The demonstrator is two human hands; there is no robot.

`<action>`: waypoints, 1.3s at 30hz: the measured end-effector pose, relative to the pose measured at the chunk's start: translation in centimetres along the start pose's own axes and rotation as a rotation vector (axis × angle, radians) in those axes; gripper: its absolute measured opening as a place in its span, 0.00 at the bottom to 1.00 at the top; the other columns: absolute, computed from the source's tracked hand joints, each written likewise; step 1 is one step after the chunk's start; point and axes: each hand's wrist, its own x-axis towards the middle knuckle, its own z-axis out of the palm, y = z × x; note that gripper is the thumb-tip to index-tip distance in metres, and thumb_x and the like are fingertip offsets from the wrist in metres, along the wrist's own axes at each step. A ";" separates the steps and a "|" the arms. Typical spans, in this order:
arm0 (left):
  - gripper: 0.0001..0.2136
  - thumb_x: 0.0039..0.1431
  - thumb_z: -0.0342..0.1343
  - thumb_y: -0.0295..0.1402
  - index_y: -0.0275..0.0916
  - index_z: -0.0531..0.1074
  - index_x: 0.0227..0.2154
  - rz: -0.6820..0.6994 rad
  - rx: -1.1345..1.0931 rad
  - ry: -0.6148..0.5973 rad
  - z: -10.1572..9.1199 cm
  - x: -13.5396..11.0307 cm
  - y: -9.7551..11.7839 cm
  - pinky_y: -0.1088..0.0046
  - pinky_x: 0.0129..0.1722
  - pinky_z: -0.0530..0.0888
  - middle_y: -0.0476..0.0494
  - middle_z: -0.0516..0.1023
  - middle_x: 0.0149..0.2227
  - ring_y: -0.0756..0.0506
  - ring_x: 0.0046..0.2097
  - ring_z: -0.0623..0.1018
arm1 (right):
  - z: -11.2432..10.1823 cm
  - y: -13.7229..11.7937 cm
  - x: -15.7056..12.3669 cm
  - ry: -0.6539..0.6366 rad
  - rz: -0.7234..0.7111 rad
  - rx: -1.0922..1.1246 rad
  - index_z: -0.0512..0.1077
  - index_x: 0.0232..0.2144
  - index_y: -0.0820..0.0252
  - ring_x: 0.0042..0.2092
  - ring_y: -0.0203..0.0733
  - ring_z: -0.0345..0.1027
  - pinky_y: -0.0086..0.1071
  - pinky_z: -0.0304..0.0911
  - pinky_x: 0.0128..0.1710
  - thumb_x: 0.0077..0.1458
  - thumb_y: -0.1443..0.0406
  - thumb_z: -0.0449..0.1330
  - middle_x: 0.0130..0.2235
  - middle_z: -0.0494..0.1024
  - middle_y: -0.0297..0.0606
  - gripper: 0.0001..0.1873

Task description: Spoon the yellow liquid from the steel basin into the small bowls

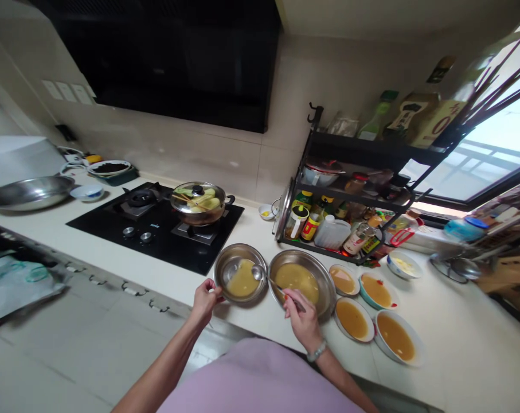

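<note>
My left hand grips the near rim of a small steel bowl that is tilted and holds some yellow-brown liquid. My right hand is closed on the handle of a metal ladle, whose cup sits over the gap between the two steel bowls. The larger steel bowl to the right is full of the same liquid. Several small bowls of the liquid, such as one and another, stand to the right of it on the counter.
A lidded pot sits on the black gas hob. A black rack of bottles and jars stands behind the bowls. At the far left lie a wide steel basin and small dishes. A window is at right.
</note>
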 end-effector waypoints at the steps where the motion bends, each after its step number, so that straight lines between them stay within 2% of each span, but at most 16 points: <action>1: 0.16 0.32 0.62 0.32 0.40 0.56 0.18 0.002 -0.002 -0.001 0.0 0.0 0.0 0.72 0.22 0.74 0.59 0.63 0.16 0.52 0.20 0.69 | 0.6 0.1 0.1 -0.021 0.013 0.005 0.77 0.39 0.55 0.27 0.37 0.68 0.28 0.67 0.21 0.55 0.57 0.58 0.33 0.74 0.39 0.13; 5: 0.17 0.32 0.62 0.32 0.41 0.56 0.18 0.001 -0.014 0.005 0.1 0.1 -0.2 0.71 0.21 0.74 0.58 0.64 0.17 0.53 0.19 0.69 | 2.1 0.9 0.5 -0.045 0.103 0.025 0.76 0.38 0.59 0.23 0.35 0.67 0.28 0.66 0.19 0.55 0.53 0.57 0.28 0.74 0.37 0.17; 8: 0.16 0.32 0.62 0.32 0.41 0.56 0.18 -0.007 -0.023 0.005 0.0 0.2 -0.4 0.71 0.22 0.74 0.59 0.64 0.16 0.52 0.19 0.69 | 2.2 1.5 0.9 0.043 0.222 0.093 0.74 0.37 0.63 0.18 0.34 0.64 0.27 0.65 0.18 0.53 0.50 0.58 0.21 0.72 0.32 0.22; 11: 0.16 0.33 0.62 0.32 0.41 0.56 0.18 -0.016 -0.026 -0.005 -0.1 0.4 -0.7 0.70 0.22 0.74 0.59 0.64 0.15 0.52 0.18 0.69 | 1.9 1.6 1.2 0.130 0.283 0.169 0.72 0.36 0.64 0.17 0.34 0.64 0.28 0.64 0.18 0.49 0.48 0.61 0.19 0.72 0.32 0.24; 17: 0.15 0.33 0.62 0.32 0.41 0.57 0.18 -0.009 -0.027 0.004 -0.1 0.4 -0.5 0.71 0.22 0.74 0.59 0.64 0.16 0.52 0.18 0.70 | 1.2 0.7 1.5 0.202 0.319 0.215 0.72 0.35 0.64 0.18 0.37 0.66 0.28 0.62 0.17 0.44 0.46 0.64 0.19 0.74 0.34 0.27; 22: 0.15 0.32 0.62 0.32 0.41 0.57 0.18 -0.013 -0.024 0.009 -0.1 0.3 -0.4 0.72 0.21 0.73 0.59 0.64 0.15 0.53 0.18 0.69 | 0.6 0.3 1.4 0.211 0.301 0.212 0.72 0.35 0.64 0.18 0.37 0.66 0.29 0.63 0.18 0.45 0.46 0.64 0.19 0.73 0.34 0.27; 26: 0.15 0.32 0.62 0.31 0.41 0.57 0.18 -0.011 -0.022 0.012 -0.1 0.3 -0.2 0.72 0.21 0.74 0.59 0.64 0.15 0.53 0.18 0.68 | 0.3 0.7 1.4 0.240 0.309 0.246 0.72 0.36 0.64 0.19 0.37 0.67 0.28 0.63 0.19 0.45 0.48 0.65 0.19 0.73 0.33 0.26; 30: 0.15 0.32 0.61 0.31 0.41 0.56 0.18 -0.019 -0.021 0.012 0.0 0.2 -0.1 0.72 0.21 0.74 0.59 0.64 0.15 0.53 0.18 0.68 | 0.2 1.0 1.6 0.331 0.371 0.360 0.71 0.34 0.64 0.19 0.34 0.65 0.25 0.60 0.16 0.41 0.51 0.68 0.21 0.75 0.35 0.24; 35: 0.15 0.32 0.61 0.32 0.41 0.56 0.18 -0.016 -0.009 0.014 0.0 0.2 -0.1 0.72 0.21 0.73 0.59 0.64 0.15 0.53 0.18 0.68 | -0.3 -0.1 2.0 0.388 0.403 0.471 0.72 0.32 0.64 0.20 0.34 0.65 0.24 0.59 0.16 0.37 0.55 0.70 0.21 0.75 0.35 0.23; 39: 0.16 0.31 0.62 0.32 0.41 0.56 0.17 -0.018 -0.008 0.012 -0.1 0.3 -0.2 0.72 0.21 0.73 0.59 0.63 0.15 0.54 0.18 0.67 | -1.7 -0.9 2.0 0.424 0.386 0.459 0.72 0.33 0.64 0.22 0.35 0.67 0.24 0.60 0.17 0.36 0.56 0.71 0.22 0.76 0.37 0.23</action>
